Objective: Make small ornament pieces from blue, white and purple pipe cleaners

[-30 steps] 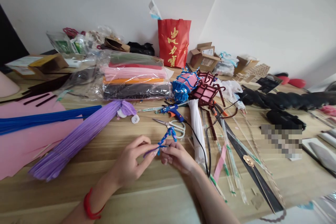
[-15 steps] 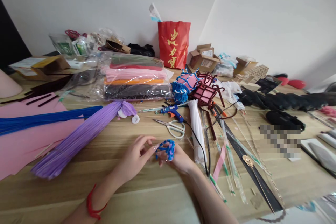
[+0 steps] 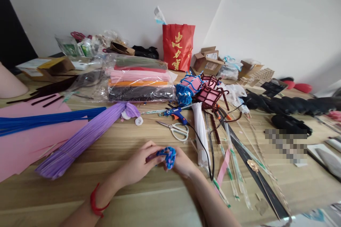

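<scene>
Braid in blue and purple curls between our hands, at 6 o'clock from the middle of our view. Our left hand pinches its 9 o'clock side between thumb and fingers; our right hand grasps its 3 o'clock side, fingertips hidden behind it. Counting from there, we see scissors at 1 o'clock, a glue gun and, farther off, a red bag at 12, a white bundle at 2, and a purple bundle between 9 and 10.
</scene>
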`<state>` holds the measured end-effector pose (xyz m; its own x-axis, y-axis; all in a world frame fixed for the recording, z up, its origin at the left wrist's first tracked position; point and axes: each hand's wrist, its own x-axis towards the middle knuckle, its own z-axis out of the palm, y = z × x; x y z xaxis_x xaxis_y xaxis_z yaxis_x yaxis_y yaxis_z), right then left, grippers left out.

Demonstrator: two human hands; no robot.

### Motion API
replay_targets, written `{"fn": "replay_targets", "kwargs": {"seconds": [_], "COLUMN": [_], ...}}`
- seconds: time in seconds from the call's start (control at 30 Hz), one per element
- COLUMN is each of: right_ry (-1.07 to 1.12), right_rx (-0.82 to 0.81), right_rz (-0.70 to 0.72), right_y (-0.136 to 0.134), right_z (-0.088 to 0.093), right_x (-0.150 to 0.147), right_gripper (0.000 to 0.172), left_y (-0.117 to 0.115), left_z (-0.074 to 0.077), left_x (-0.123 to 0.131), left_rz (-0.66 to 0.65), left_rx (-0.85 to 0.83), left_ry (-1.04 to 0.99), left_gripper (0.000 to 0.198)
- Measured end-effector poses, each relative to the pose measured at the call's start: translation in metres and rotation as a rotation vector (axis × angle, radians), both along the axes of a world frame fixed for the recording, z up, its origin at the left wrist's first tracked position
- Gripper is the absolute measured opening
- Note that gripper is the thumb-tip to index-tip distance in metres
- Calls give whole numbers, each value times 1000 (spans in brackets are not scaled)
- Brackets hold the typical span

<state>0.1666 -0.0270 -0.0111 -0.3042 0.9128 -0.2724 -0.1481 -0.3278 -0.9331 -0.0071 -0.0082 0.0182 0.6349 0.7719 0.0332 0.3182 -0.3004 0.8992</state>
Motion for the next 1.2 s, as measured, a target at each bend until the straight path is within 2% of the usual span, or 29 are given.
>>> {"fn": "replay_targets", "kwargs": {"seconds": [0.13, 0.33, 0.5, 0.73, 0.87, 1.03, 1.1, 1.2], "right_ry": [-59, -125, -226, -161, -189, -172, -152, -124], "right_rx": [25, 94, 193, 125, 156, 73, 66, 86], "right_rz": [13, 41, 37, 225, 192, 168, 183, 250], "right_y": [-1, -1, 4, 1, -1, 1, 1, 0], "right_z": [3, 3, 2, 6, 5, 3, 3, 4], "right_x": [-1, -2, 4, 9, 6, 5, 6, 8], "right_gripper": [19, 11, 11, 8, 8, 12, 12, 21], "left_y": [-2, -7, -11, -11, -10, -9, -9, -8], "left_z": [-3, -8, -7, -12, -12, -6, -3, -1], "left_x": [5, 7, 10, 11, 8, 7, 7, 8], "left_rz": [49, 65, 94, 113, 85, 120, 128, 129], "left_rx": [60, 75, 63, 12, 47, 85, 86, 85], "left_ry": [8, 44, 118, 96, 120, 196, 193, 171], "left_gripper": [19, 16, 16, 17, 16, 18, 16, 16]}}
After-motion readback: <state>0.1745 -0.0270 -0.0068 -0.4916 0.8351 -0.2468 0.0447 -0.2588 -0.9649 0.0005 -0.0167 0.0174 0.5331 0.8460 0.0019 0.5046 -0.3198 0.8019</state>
